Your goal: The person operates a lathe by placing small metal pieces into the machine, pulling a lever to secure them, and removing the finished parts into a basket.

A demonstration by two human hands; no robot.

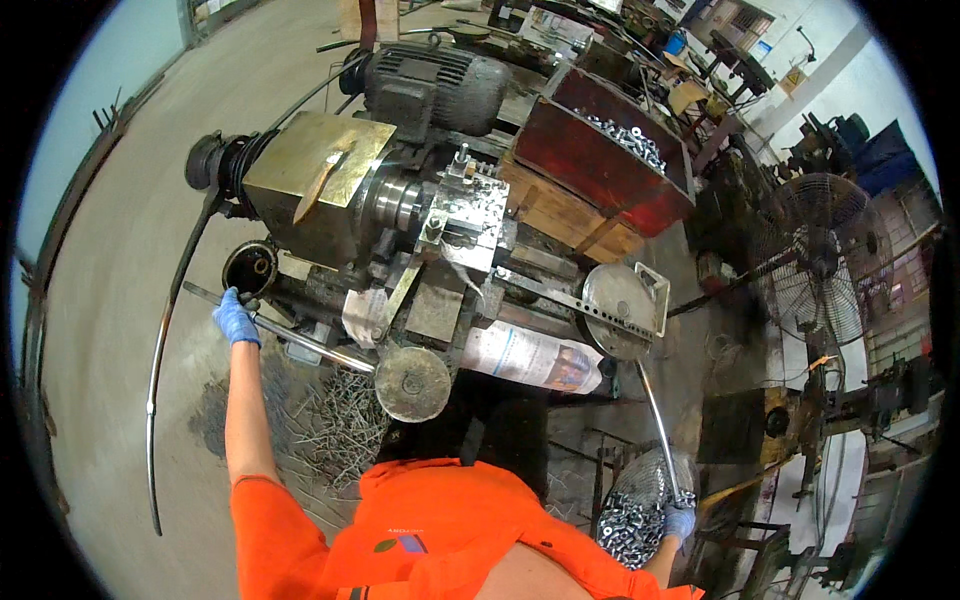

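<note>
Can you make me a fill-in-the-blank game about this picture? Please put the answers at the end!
1. The glove on the left hand, which is on a rod, has the colour ____.
2. Of the left hand and the right hand, the one nearer the basket is the ____ one.
3. The shirt has the colour ____.
4. The box holding small metal parts has the colour ____.

Missing words: blue; right; orange; red.

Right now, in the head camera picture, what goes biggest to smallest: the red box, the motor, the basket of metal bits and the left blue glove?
1. Red box
2. Motor and basket of metal bits: too alike to rank
3. Left blue glove
</note>
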